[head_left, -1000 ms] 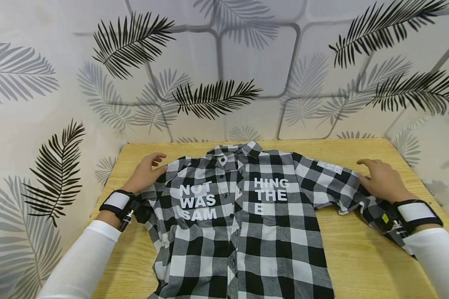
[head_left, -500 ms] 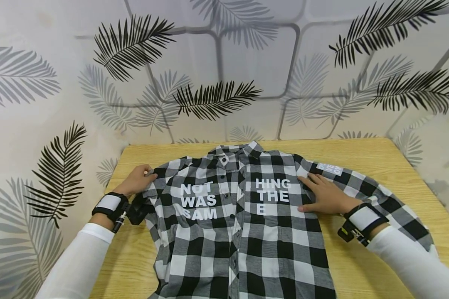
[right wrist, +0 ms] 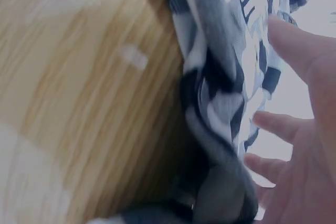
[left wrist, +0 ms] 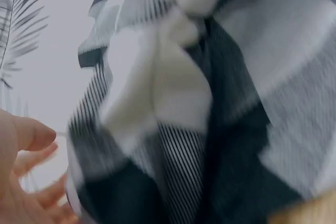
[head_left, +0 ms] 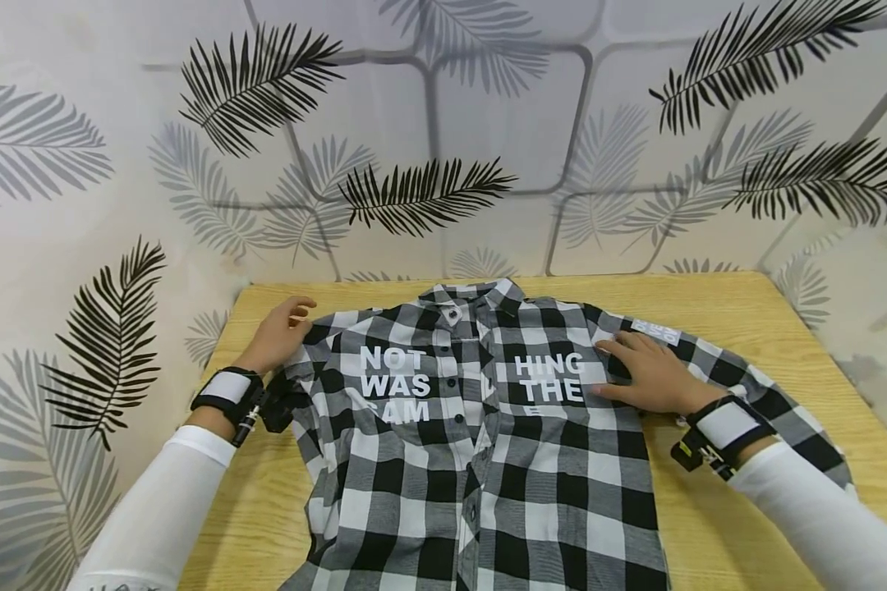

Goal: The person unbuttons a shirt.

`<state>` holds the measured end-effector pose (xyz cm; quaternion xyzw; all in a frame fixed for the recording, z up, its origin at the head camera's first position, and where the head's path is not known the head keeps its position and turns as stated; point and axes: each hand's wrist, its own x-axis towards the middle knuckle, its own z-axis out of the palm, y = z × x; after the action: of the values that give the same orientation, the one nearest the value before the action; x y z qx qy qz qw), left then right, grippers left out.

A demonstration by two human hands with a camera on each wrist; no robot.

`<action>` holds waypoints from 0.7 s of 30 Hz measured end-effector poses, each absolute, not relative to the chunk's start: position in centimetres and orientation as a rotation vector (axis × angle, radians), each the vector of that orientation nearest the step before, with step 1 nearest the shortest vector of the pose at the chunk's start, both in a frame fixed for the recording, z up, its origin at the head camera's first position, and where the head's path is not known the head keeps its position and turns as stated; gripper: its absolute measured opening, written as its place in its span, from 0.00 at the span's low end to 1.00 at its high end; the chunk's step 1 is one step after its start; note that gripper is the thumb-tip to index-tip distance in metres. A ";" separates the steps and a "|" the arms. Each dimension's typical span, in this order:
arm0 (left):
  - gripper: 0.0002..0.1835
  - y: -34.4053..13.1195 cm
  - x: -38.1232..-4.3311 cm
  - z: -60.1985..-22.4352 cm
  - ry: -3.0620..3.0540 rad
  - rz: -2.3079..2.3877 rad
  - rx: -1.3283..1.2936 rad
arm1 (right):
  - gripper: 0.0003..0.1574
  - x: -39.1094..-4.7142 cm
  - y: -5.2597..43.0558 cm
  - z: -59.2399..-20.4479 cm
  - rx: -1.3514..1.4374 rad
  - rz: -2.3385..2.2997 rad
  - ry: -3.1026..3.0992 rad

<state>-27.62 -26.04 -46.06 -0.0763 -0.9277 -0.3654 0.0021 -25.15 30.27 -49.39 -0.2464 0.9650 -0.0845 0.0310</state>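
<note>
A black, grey and white checked button-up shirt (head_left: 562, 492) lies front up, its collar (head_left: 473, 294) toward the wall and white letters across the chest. My left hand (head_left: 275, 335) is at the shirt's left shoulder edge, and in the left wrist view its thumb (left wrist: 34, 132) stands apart from the fingers beside the cloth. With fingers extended, my right hand (head_left: 654, 373) rests on the shirt near the right armhole; the right wrist view has its fingertips (right wrist: 262, 118) against the fabric. The right sleeve (head_left: 769, 402) stretches out, partly behind my right forearm; the left sleeve is bunched under my left wrist.
A light wood-grain table (head_left: 710, 304) bears the shirt, whose lower part runs out of the head view. Behind the table stands a wall (head_left: 503, 123) with a leaf pattern. Each wrist wears a black strap (head_left: 229, 394) with a small device.
My right hand left the right sleeve, came inward to the shirt's side, then slid slightly right; the sleeve lies smoother. The chest shifted a little right and the lettering creased. My left hand moved only slightly.
</note>
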 end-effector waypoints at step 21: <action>0.13 -21.6 -30.0 -45.6 -2.898 -0.905 -0.234 | 0.55 -24.6 28.8 -50.5 -0.734 -0.276 2.920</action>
<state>-29.98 -21.57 -45.60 -0.0768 -0.9506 -0.2970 0.0480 -24.59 28.80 -50.49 -0.2424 0.9641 -0.0911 0.0590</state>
